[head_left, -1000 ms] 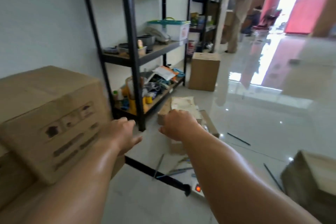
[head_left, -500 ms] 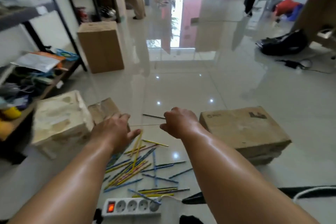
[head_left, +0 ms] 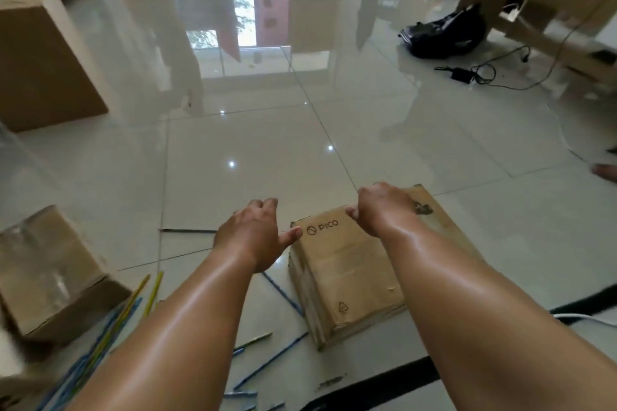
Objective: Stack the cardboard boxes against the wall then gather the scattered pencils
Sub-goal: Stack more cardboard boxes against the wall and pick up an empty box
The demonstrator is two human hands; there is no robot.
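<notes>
While both arms reach forward, the left hand hangs loosely curled and empty, thumb beside a brown PICO-printed cardboard box on the glossy floor. The right hand curls over the box top; grip unclear. Blue and yellow pencils lie scattered nearby.

I see both bare arms stretched out over a PICO cardboard box lying flat on the glossy tiled floor. The right hand is over the box's far edge with fingers curled, and I can't tell if it grips. The left hand hangs just beside the box's far left corner, thumb pointing toward it. Blue and yellow pencils lie scattered on the floor left of the box and along its near edge, beside a tape-wrapped cardboard box.
</notes>
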